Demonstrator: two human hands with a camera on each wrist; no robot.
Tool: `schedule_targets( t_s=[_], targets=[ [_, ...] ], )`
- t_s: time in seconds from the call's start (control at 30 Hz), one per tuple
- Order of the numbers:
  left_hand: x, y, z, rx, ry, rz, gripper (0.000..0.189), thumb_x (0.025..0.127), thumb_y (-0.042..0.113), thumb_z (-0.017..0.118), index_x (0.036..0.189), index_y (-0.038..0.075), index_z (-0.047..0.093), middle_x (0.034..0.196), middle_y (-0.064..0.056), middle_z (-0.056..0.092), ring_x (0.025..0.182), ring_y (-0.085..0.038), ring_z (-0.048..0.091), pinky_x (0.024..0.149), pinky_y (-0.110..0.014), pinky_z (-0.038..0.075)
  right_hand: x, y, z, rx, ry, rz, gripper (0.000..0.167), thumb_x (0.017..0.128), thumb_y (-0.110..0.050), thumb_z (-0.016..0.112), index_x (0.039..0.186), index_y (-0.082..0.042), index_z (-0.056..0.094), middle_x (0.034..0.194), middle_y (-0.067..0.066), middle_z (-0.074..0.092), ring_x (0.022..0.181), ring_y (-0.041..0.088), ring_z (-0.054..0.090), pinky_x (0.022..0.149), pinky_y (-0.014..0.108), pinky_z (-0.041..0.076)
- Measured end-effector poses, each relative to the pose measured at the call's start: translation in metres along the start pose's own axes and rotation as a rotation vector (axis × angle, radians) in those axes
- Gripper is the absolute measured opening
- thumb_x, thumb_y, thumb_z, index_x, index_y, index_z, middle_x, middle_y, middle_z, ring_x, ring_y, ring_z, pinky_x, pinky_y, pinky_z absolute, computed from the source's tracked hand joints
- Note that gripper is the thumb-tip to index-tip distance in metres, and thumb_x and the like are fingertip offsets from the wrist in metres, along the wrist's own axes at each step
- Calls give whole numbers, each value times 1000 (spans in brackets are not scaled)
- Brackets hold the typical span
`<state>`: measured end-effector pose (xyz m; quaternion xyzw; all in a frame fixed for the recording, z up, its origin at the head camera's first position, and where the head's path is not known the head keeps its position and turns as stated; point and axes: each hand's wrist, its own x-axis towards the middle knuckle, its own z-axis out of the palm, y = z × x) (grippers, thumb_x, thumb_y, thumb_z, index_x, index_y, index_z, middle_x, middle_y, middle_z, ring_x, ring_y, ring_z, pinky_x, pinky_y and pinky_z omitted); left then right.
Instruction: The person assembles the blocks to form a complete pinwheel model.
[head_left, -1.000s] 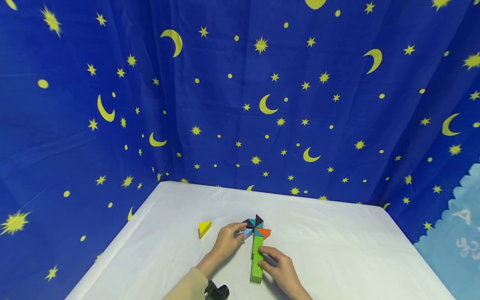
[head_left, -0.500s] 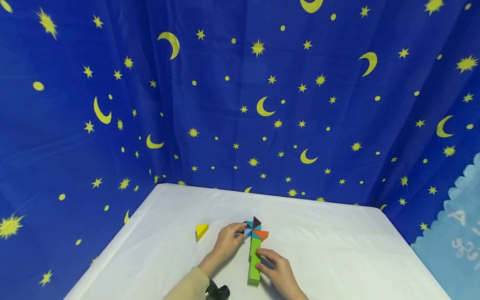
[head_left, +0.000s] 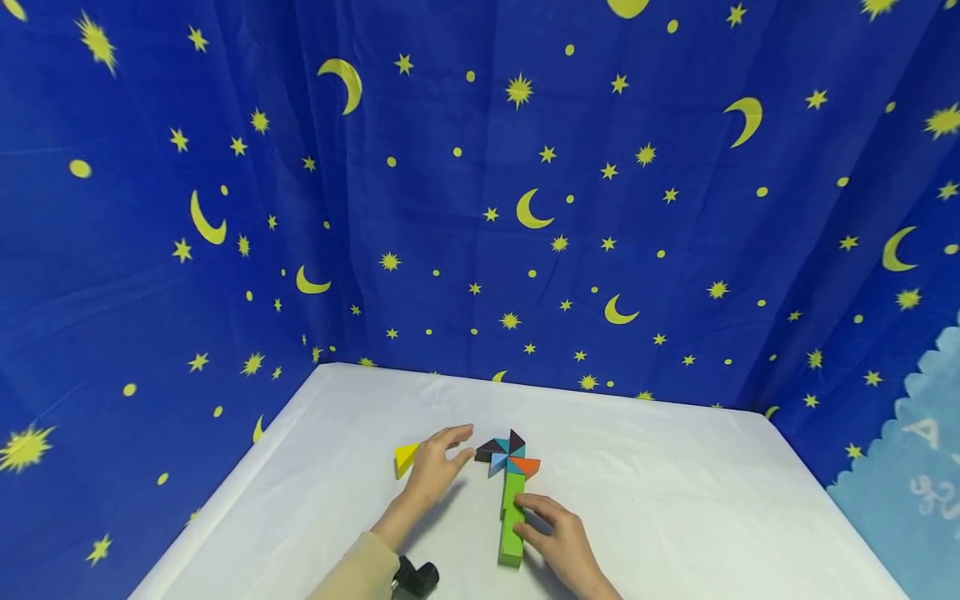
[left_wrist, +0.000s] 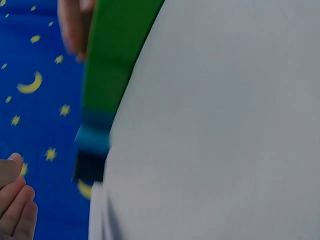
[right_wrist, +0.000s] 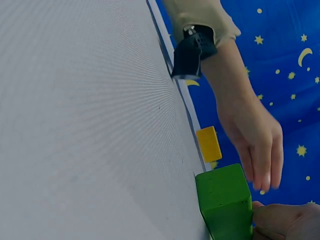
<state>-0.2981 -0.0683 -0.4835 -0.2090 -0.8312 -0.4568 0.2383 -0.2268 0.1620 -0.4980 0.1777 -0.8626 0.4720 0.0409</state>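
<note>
On the white cloth, blue, teal, dark and orange triangular blocks (head_left: pixel 498 463) form a pinwheel shape above a column of green blocks (head_left: pixel 512 537). My left hand (head_left: pixel 435 467) is in the air left of the pinwheel, fingers loosely extended, holding nothing. It partly covers a yellow triangular block (head_left: pixel 406 457) in the head view. My right hand (head_left: pixel 562 537) rests at the column's right side, with thumb and index fingertips against the green. In the right wrist view the column's near green block (right_wrist: pixel 225 200) hides part of that hand.
A white-covered table (head_left: pixel 675 500) carries the blocks. Behind it and to both sides hang blue curtains (head_left: pixel 450 208) with yellow moons and stars. A black wrist camera (head_left: pixel 416 577) sits at my left wrist, close over the tabletop.
My left hand has let go of the pinwheel's left side and moved left toward the yellow block, uncovering the left dark triangle. My right hand stays at the green column.
</note>
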Motion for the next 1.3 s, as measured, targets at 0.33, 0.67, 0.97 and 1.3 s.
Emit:
schedule_targets(
  t_s=[0.33,0.67,0.97,1.3],
  targets=[
    [-28,-35,-64,148,44,-107,53,74,3,78,122,-5,57,117,-19,61,106,-36,58,92,-47,47,-3,0,0,9,-15,24,40,83,-30,71,117,-9,65,119,5,63,112,29,57,92,41,49],
    [-41,-46,-69,200,-66,-248,56,78,4,74,128,-6,51,122,-21,56,113,-36,54,98,-48,42,-3,-4,1,10,-8,2,40,84,-28,71,118,-8,64,119,6,63,113,29,57,93,41,48],
    [-33,-25,-55,116,6,-138,50,78,2,75,123,-5,57,115,-18,61,103,-34,60,89,-47,50,-1,-4,2,-2,3,-6,39,83,-26,72,117,-8,65,118,6,63,111,28,58,92,41,49],
    [-43,7,-27,16,-127,-72,48,79,7,74,123,-6,57,118,-16,61,102,-31,61,87,-39,52,-1,-2,5,-19,-5,3,39,83,-28,72,116,-8,65,118,5,63,110,28,58,92,43,49]
  ],
)
